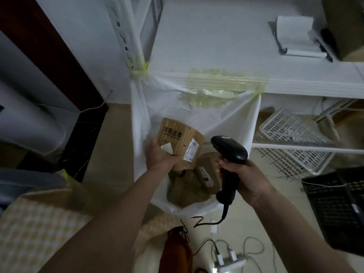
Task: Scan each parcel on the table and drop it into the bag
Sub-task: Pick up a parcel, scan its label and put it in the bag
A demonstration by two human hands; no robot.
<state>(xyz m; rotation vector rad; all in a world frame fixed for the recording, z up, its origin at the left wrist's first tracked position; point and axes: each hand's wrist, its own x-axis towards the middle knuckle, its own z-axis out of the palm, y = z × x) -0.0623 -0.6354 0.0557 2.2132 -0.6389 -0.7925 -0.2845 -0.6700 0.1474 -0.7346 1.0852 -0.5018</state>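
Note:
My left hand (160, 154) grips a brown cardboard parcel (178, 138) with black print and a white label, holding it over the open mouth of the white plastic bag (232, 119). The bag is taped to a white shelf frame. Inside it lie other brown parcels (206, 170), one with a white label. My right hand (244, 176) grips the handle of a black barcode scanner (229, 148) just right of the held parcel, its head pointing up and left. Its cable trails down toward the floor.
A table corner with a yellow-checked cloth (39, 229) is at lower left. A white wire rack (291, 142) and a black crate (338, 209) stand to the right. A power strip (228, 263) and cables lie on the floor below. A dark door frame (49, 56) is at upper left.

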